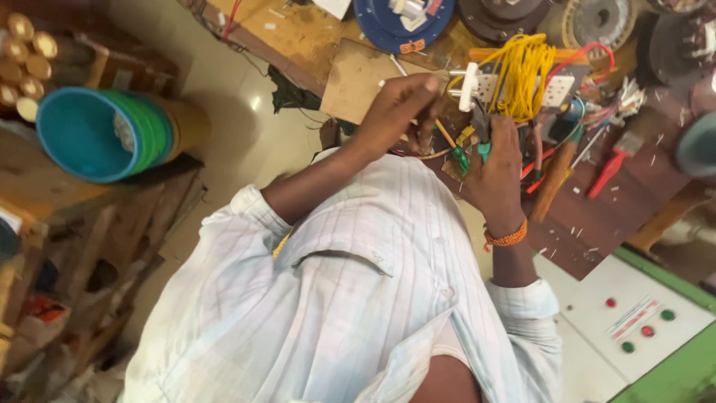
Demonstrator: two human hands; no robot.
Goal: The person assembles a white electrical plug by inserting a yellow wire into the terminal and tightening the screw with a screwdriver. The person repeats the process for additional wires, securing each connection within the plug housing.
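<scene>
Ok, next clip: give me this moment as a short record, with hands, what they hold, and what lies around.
setting: cluttered wooden workbench seen from above
left hand: left hand raised over the bench, fingers pinched near a white plug; what it grips cannot be told
right hand: right hand wrapped around small green-handled tools; orange bead bracelet on the wrist
wiring: bundle of yellow wires just beyond the hands
nearby: red-handled tool, blue round reel, blue and green tubs, white panel with red and green buttons

One head-worn camera looks steeply down past your pale striped shirt (358,298), close to your chest, facing the cluttered brown wooden workbench (597,216) at upper right.
</scene>
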